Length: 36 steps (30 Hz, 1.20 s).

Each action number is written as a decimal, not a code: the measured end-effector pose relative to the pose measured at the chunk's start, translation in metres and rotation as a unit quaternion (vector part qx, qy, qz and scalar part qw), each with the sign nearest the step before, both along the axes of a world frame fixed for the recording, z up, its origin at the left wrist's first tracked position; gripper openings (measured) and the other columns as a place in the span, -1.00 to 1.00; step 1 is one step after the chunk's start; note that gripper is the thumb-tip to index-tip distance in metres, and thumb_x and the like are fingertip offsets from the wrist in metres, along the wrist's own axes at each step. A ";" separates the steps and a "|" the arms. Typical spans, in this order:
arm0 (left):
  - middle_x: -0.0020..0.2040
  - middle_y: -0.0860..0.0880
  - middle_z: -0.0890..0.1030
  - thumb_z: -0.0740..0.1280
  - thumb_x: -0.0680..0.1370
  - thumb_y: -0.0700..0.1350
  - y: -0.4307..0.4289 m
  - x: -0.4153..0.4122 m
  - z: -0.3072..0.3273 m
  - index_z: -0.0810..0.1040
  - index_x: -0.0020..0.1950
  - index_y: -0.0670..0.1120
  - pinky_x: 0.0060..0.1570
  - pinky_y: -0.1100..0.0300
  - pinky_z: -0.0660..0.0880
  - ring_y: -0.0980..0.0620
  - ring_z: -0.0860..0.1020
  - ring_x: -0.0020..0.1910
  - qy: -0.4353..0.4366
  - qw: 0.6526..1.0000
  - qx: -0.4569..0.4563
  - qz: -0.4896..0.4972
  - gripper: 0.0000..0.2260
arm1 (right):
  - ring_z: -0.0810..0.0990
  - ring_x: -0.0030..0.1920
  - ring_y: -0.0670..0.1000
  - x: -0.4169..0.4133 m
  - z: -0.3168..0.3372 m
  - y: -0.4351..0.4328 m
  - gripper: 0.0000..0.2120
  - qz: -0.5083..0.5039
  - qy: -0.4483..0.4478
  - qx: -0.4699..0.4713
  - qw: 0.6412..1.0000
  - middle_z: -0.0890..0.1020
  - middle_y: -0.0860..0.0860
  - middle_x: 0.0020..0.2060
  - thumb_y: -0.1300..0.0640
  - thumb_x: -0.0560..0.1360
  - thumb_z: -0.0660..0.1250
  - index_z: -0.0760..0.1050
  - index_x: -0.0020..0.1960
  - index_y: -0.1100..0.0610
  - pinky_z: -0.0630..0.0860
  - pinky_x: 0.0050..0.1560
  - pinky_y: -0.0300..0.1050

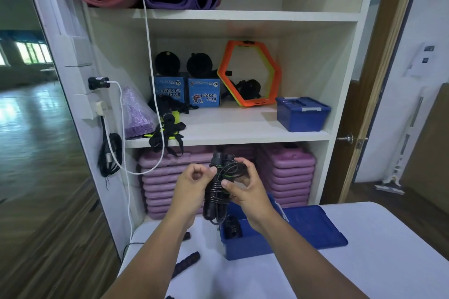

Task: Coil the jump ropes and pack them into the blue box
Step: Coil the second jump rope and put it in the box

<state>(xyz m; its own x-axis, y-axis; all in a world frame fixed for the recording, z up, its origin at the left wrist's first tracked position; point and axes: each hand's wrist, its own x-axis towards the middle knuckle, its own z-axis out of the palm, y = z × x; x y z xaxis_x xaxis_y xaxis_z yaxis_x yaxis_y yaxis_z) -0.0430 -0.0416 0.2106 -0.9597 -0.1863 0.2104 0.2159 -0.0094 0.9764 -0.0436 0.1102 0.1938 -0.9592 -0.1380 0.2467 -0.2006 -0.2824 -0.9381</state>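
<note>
A white table (364, 274) stands before a white shelf unit (243, 133). Above it both hands hold a black jump rope (217, 192) upright, its cord wound round the handles. The left hand (189, 184) pinches the cord with curled fingers, while the right hand (247, 192) grips the bundle. The open blue box (247, 243) sits at five o'clock of the bundle, with its lid (313, 226) at three o'clock of the box.
</note>
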 end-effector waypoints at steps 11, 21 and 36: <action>-0.10 -0.20 0.69 0.43 0.54 -0.22 0.008 -0.031 -0.025 0.62 -0.05 -0.19 -0.03 0.02 0.64 -0.03 0.68 -0.18 -0.075 0.996 0.022 -0.051 -0.96 | 0.71 0.00 0.00 -0.028 -0.035 0.011 -0.53 -0.102 -0.097 -0.015 0.990 0.70 0.10 0.05 0.25 0.41 0.54 0.43 0.23 0.17 0.62 0.06 -0.03; -0.15 -0.20 0.67 0.38 0.58 -0.23 0.043 -0.089 -0.070 0.60 -0.11 -0.21 -0.04 0.05 0.64 -0.11 0.63 -0.15 -0.181 0.982 0.050 -0.025 -0.92 | 0.69 -0.03 0.10 -0.094 -0.078 0.062 -0.62 0.018 -0.181 0.019 0.983 0.72 0.17 -0.01 0.38 0.43 0.46 0.48 0.22 0.24 0.62 0.12 0.05; 0.12 -0.06 0.61 0.40 0.52 0.01 0.040 -0.147 -0.182 0.49 0.31 0.01 0.05 0.08 0.49 -0.12 0.58 0.10 -0.344 0.843 -0.405 0.080 -0.63 | 0.69 -0.02 0.10 -0.175 -0.172 0.117 -0.73 0.001 -0.337 0.093 0.937 0.71 0.13 -0.01 0.25 0.45 0.49 0.57 0.13 0.25 0.61 -0.12 -0.13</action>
<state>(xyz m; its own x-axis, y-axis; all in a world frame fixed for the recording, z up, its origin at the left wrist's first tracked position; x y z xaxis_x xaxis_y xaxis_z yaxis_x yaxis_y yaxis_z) -0.1905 -0.0020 0.0284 -0.8832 -0.3872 -0.2647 -0.4683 0.6967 0.5434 -0.2185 0.2272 0.0221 -0.8878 -0.1198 -0.4444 0.4562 -0.1007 -0.8842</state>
